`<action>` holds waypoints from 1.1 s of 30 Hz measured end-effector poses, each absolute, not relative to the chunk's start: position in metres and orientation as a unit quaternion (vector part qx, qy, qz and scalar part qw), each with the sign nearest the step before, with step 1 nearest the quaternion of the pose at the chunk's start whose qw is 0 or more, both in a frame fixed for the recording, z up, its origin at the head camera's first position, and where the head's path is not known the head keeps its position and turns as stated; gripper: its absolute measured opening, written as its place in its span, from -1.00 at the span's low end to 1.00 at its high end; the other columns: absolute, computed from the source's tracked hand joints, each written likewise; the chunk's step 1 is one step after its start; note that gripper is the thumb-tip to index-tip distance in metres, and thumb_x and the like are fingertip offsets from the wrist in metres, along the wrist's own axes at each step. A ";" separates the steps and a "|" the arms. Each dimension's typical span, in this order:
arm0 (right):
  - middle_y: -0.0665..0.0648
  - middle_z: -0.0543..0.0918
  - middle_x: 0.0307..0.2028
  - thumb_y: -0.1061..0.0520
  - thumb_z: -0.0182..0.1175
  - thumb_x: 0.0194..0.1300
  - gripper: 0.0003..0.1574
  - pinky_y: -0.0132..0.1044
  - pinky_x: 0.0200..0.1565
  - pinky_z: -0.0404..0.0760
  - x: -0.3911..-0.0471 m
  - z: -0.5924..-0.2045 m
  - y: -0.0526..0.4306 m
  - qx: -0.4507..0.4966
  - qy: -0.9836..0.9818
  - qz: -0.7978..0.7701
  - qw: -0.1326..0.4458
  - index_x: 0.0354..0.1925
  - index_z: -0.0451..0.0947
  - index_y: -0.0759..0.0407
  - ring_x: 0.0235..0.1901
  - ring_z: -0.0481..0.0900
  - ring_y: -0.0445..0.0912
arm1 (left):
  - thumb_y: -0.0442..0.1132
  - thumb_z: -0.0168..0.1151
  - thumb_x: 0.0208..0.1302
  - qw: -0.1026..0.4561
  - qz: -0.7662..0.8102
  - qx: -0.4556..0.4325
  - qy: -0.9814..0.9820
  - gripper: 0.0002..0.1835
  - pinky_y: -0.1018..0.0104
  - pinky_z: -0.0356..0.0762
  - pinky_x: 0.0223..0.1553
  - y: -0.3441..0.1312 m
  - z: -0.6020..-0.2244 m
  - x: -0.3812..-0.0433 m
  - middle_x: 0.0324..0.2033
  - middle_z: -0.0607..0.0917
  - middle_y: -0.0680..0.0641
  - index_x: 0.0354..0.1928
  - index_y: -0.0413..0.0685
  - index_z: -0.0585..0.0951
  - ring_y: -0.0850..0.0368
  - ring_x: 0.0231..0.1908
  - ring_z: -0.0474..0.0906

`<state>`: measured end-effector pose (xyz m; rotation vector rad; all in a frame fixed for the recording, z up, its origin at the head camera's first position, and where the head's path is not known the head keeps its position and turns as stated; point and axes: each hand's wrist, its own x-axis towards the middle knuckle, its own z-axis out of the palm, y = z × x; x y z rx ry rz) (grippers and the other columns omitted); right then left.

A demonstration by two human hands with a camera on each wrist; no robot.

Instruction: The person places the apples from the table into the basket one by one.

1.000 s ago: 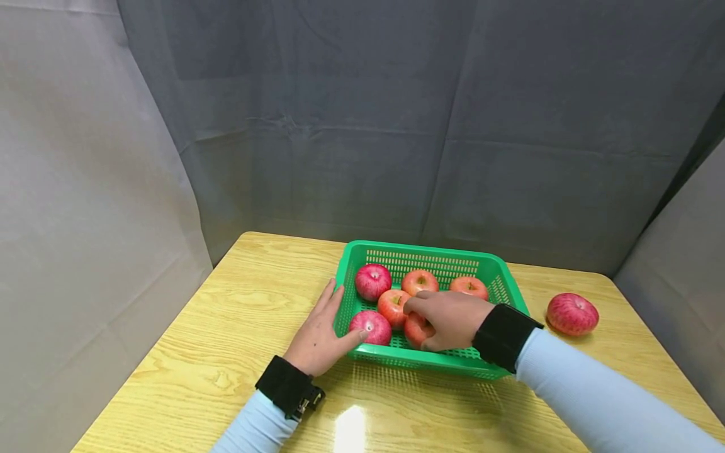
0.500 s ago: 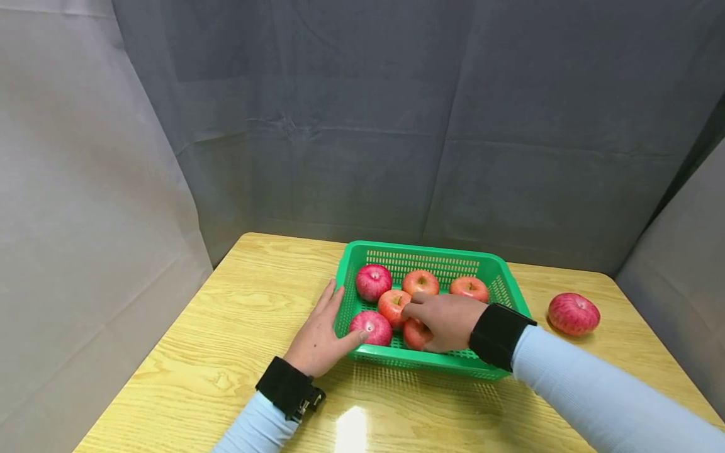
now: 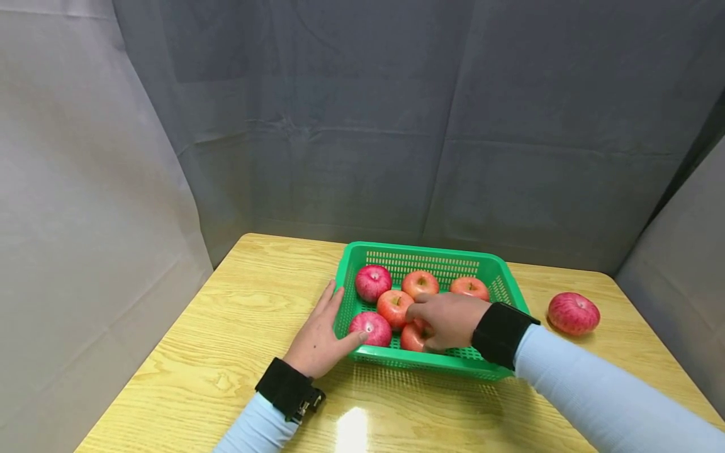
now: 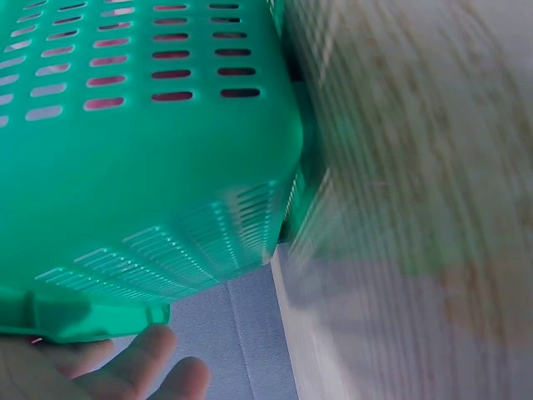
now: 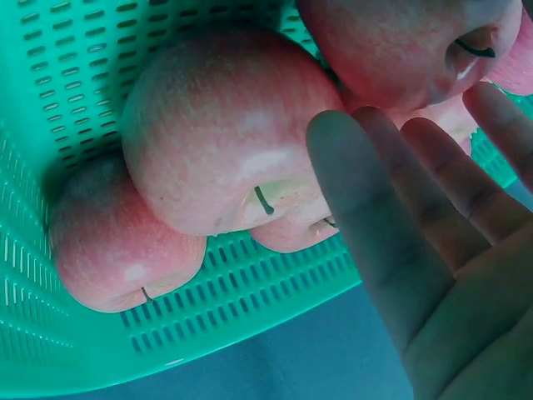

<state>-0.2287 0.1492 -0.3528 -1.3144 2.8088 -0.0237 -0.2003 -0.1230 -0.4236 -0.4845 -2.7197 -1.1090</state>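
A green perforated basket point(image 3: 430, 360) holds several orange-red apples and two deep pink, round apple-like fruits. My left hand point(image 3: 318, 336) rests at the basket's left side, fingers point(image 4: 137, 358) extended along the rim, thumb by the front pink fruit point(image 3: 370, 328). Inside the basket, my right hand point(image 3: 451, 318) reaches over the front apple point(image 3: 412, 338) and partly covers it. Its fingers point(image 5: 450, 175) look fairly straight in the right wrist view, their tips at the apples and not wrapped round one. Another apple point(image 3: 394, 308) sits just left of those fingertips.
One deep pink striped fruit point(image 3: 573, 313) lies on the wooden table point(image 3: 226, 327) right of the basket. Further apples stand at the basket's back middle point(image 3: 420, 284) and back right. Grey cloth point(image 3: 351, 126) hangs behind the table and at both sides.
The front apple has shifted slightly left and nearer the basket's front wall. My right hand moved a little left, then back right, uncovering part of its surroundings. The left hand stays put.
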 end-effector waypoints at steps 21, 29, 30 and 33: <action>-0.10 0.47 -0.43 0.06 0.39 -0.11 -0.65 -0.31 -0.45 0.45 -0.235 -0.341 0.189 -0.382 0.924 -0.014 0.011 -0.26 0.58 -0.07 -0.45 0.33 -0.23 | 0.24 0.29 0.09 0.090 -0.372 -0.165 -0.909 -0.02 -0.06 0.34 0.17 -0.124 -0.423 -0.199 0.45 -0.03 0.00 0.44 -0.05 0.12 0.14 0.31 0.02; -0.04 0.51 -0.19 -0.01 0.43 -0.04 -0.54 -0.18 -0.28 0.57 -0.241 -0.334 0.218 -0.340 0.940 0.004 0.036 -0.12 0.56 -0.03 -0.37 0.44 -0.20 | 0.25 0.29 0.09 0.096 -0.374 -0.164 -0.908 -0.02 -0.06 0.34 0.16 -0.124 -0.423 -0.200 0.45 -0.04 -0.02 0.44 -0.06 0.13 0.11 0.31 0.03; -0.03 0.51 -0.17 -0.02 0.43 -0.03 -0.53 -0.16 -0.27 0.58 -0.242 -0.333 0.222 -0.332 0.943 0.006 0.041 -0.10 0.56 -0.02 -0.37 0.45 -0.20 | 0.25 0.28 0.09 0.096 -0.374 -0.163 -0.908 -0.02 -0.07 0.35 0.16 -0.124 -0.423 -0.200 0.45 -0.04 -0.02 0.44 -0.05 0.13 0.11 0.31 0.03; 0.01 0.51 -0.14 -0.03 0.43 0.00 -0.46 -0.10 -0.25 0.60 -0.245 -0.330 0.235 -0.306 0.951 0.013 0.050 -0.03 0.55 0.03 -0.36 0.49 -0.18 | 0.26 0.28 0.09 0.095 -0.375 -0.164 -0.908 -0.01 -0.07 0.36 0.15 -0.124 -0.424 -0.201 0.46 -0.05 -0.02 0.44 -0.06 0.13 0.10 0.31 0.03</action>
